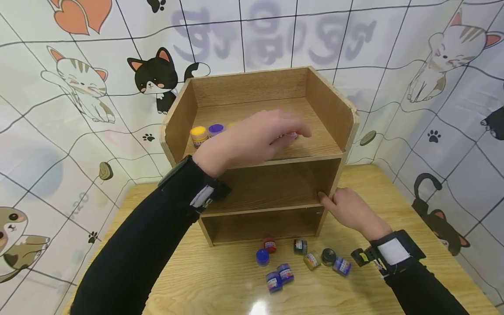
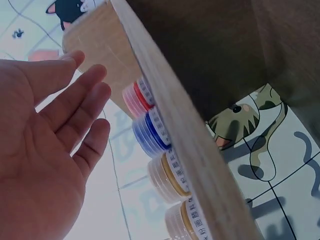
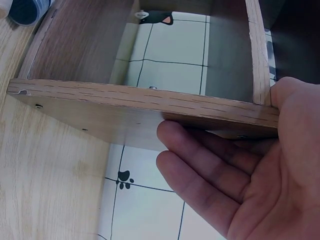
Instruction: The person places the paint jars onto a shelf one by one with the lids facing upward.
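A wooden shelf unit [image 1: 252, 92] stands on the table. My left hand [image 1: 257, 138] is over its top tier with fingers loosely bent and nothing in them. Beneath and beside that hand, small paint jars line the front edge: a yellow-lidded jar [image 1: 198, 136], a purple-lidded jar [image 1: 215, 129] and a red jar [image 2: 137, 97], partly hidden by the hand in the head view. A blue jar [image 2: 151, 134] follows the red one in the left wrist view. My right hand [image 1: 354, 212] grips the unit's right side panel [image 3: 145, 97], thumb at the front edge, fingers along the outer face.
On the table [image 1: 189, 280] before the unit lie several loose paint jars, among them a red jar [image 1: 269, 245], a blue-lidded jar [image 1: 262, 257], a yellow jar [image 1: 312, 260] and a black-lidded jar [image 1: 328, 257]. A cat-patterned wall covering [image 1: 267, 43] rises behind.
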Action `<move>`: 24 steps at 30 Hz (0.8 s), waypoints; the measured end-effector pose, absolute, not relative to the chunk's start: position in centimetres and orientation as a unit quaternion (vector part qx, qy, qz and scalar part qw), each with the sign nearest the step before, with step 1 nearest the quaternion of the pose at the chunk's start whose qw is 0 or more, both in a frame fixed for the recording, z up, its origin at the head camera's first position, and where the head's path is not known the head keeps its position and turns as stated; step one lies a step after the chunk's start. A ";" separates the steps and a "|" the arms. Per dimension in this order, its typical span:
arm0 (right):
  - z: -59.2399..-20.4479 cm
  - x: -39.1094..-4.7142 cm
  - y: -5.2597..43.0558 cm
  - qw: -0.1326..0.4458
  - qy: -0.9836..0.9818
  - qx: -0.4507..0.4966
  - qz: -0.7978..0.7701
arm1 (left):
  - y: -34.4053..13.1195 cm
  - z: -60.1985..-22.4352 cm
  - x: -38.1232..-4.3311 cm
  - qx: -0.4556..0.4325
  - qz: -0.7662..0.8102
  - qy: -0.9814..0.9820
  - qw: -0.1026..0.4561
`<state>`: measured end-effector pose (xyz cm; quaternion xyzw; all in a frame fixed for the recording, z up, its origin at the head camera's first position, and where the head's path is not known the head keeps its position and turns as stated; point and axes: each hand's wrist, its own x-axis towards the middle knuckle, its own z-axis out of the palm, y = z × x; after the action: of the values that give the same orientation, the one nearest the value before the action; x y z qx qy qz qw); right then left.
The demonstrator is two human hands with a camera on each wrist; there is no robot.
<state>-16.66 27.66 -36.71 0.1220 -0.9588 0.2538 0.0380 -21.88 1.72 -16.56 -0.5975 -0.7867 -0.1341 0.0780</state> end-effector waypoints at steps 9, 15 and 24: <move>-36.8 -16.7 27.8 0.044 -0.959 0.129 0.248 | 1.2 -18.2 -19.2 -0.622 -0.088 -0.776 0.066; -36.8 -16.7 27.8 0.038 -0.959 0.127 0.250 | 0.8 -19.5 -17.8 -0.630 -0.077 -0.771 0.056; -36.9 -16.7 27.7 0.036 -0.961 0.122 0.246 | 0.1 -22.1 -16.7 -0.634 -0.074 -0.769 0.024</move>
<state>-16.74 27.73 -36.91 0.1219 -0.9609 0.2460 0.0363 -16.75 0.11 -22.08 -0.6343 -0.7692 -0.0738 0.0237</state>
